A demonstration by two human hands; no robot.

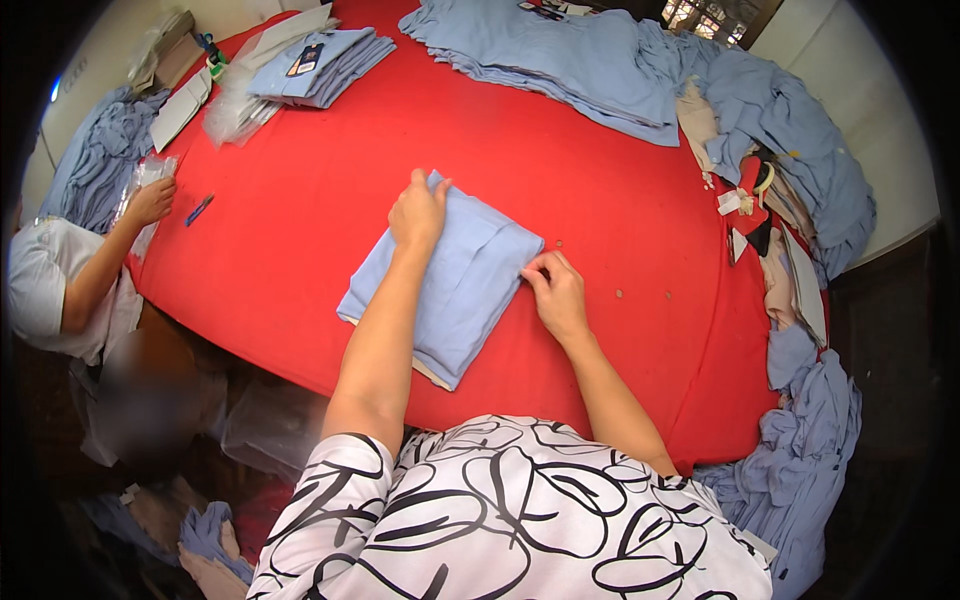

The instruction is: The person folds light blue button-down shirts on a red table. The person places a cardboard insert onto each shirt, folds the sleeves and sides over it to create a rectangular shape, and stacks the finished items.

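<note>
Pinching the right edge of the folded blue garment (pixel 470 280) between thumb and forefinger of the right hand (pixel 558 295); curling the left hand (pixel 418 212) over the far left corner, cannot tell whether gripping or pressing. Lying on the red cloth (pixel 620 200) before the patterned top (pixel 500 510), slanting lengthwise from near left to far right, pointing a narrow end away and rightward. Facing stacked blue garments (pixel 560 60) beyond.

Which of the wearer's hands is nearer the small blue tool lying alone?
Left. The left hand, on the folded cloth, is right of the tool; the right hand, at the cloth's right corner, is farther.
</note>
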